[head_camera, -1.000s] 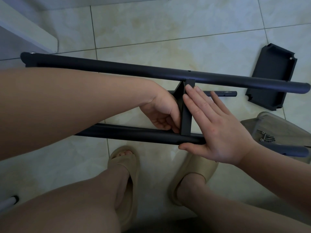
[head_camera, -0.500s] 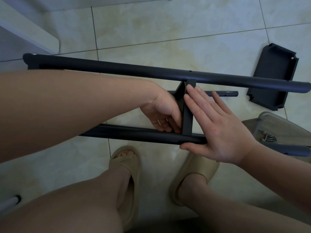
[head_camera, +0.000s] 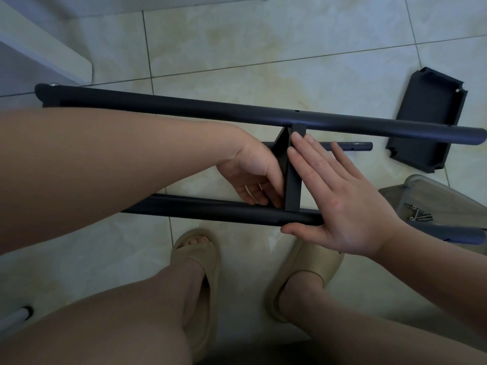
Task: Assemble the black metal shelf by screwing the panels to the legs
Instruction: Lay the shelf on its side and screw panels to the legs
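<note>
Nothing legible is showing; the black legs (head_camera: 184,106), the upright panel (head_camera: 292,185), the spare panel (head_camera: 427,122), the clear tray (head_camera: 434,189) of screws (head_camera: 419,216) and the slippers (head_camera: 201,256) are carrying no readable lettering, numbers or marks.

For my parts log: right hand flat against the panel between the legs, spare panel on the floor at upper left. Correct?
No: the head view shows the spare panel at upper right, not left. The right hand does lie flat against the panel between the legs.
</note>
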